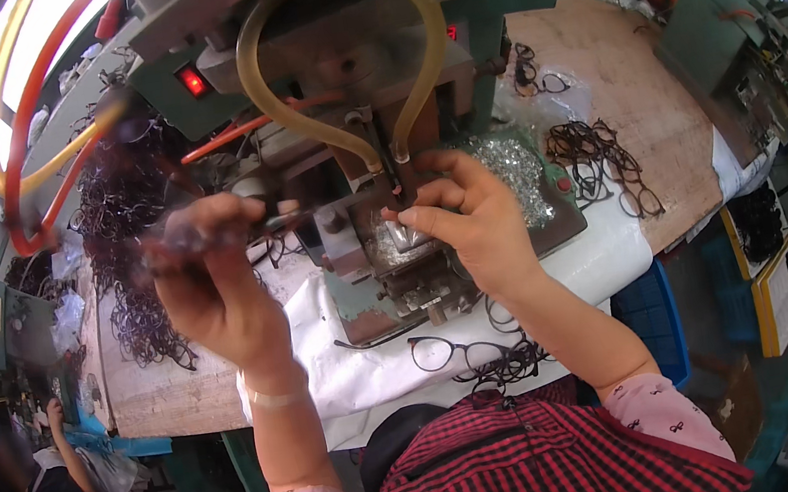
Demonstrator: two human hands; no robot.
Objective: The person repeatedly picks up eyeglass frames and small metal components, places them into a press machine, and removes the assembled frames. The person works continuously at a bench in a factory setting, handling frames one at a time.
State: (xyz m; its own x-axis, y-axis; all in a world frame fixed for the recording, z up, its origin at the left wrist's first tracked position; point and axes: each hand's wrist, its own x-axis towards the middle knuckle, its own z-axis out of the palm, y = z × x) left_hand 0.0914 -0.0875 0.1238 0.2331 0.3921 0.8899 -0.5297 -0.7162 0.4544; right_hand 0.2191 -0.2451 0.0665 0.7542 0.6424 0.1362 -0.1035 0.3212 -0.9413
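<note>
My left hand (223,280) is raised left of a green bench press (346,46), its fingers curled and smeared by motion. They close round a dark, blurred piece (176,238) that looks like an eyeglass frame. My right hand (476,219) is at the press's working point, thumb and forefinger drawn together just under the tool. Whatever is between those fingertips is too small to make out. Two ends of a looped yellowish hose (432,29) come down beside the tool. Shiny metal chips (516,179) cover the machine bed to the right of my right hand.
Dark eyeglass frames lie in a large heap (123,214) at left, a smaller pile (594,162) at right, and a group (501,362) at the front edge on white sheeting (323,387). A blue crate (649,326) stands lower right. Another person (85,481) sits at far left.
</note>
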